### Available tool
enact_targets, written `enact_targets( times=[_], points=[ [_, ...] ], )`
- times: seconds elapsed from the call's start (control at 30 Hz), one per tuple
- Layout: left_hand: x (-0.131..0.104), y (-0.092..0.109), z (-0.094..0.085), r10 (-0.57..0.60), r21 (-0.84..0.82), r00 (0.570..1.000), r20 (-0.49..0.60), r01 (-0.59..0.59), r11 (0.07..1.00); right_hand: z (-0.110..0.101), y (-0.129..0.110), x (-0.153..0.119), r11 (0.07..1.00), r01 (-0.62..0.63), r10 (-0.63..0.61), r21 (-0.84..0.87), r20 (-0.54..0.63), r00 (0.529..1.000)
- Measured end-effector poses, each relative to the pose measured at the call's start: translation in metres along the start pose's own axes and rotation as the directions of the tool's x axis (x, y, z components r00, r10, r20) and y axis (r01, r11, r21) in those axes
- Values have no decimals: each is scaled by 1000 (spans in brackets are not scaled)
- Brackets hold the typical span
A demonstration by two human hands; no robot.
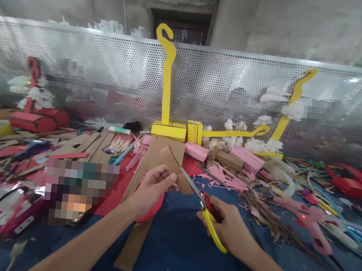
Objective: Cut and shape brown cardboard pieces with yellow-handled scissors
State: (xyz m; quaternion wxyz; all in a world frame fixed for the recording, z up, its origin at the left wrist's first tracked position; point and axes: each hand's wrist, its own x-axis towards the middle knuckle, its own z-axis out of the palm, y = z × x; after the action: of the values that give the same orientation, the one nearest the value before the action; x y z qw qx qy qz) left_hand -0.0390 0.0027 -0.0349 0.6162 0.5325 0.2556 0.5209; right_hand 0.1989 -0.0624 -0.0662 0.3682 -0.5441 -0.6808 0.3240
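Observation:
Between the thumb and fingers of my left hand (154, 186) is a small piece of brown cardboard (173, 165). My right hand (230, 224) grips scissors (211, 229) with yellow and red handles. Their blades meet the cardboard's right side, close to my left fingertips. A larger brown cardboard sheet (158, 150) lies behind and under my left hand. Below that hand, a cardboard strip (133, 247) and part of a red sheet (110, 197) rest on the blue table (175, 255).
Yellow hook-shaped cardboard stands (167, 82) line the perforated metal screen (206, 78). Pink boxes (197, 151) and paper scraps (217, 176) lie ahead. A pink hot glue gun (313, 218) with a cord sits at right. Cluttered strips and a blurred-out item (80, 189) occupy the left.

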Motion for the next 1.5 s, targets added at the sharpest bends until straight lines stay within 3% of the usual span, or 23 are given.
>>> enact_targets(
  times=[0.3,0.63,0.83,1.0,1.2,1.5],
  points=[
    [1,0,-2,46,3,999,8,-46,999,-4,-12,-1,991,16,-22,-134,-45,999],
    [-3,1,3,76,156,991,107,-93,983,-8,-25,-5,947,40,-48,-318,-15,999],
    [-3,-10,0,108,193,978,178,-142,971,-7,-29,-6,969,43,-46,-244,-9,999],
    [-3,-13,0,76,170,987,145,-101,980,-7,-20,-3,981,5,-10,-195,-21,1000],
    [-3,-11,2,78,141,989,125,-95,985,-7,-18,-2,977,56,-60,-204,-11,998],
    [-5,-12,6,45,112,990,137,-60,992,-6,-16,4,984,3,-23,-179,-108,994]
  ],
)
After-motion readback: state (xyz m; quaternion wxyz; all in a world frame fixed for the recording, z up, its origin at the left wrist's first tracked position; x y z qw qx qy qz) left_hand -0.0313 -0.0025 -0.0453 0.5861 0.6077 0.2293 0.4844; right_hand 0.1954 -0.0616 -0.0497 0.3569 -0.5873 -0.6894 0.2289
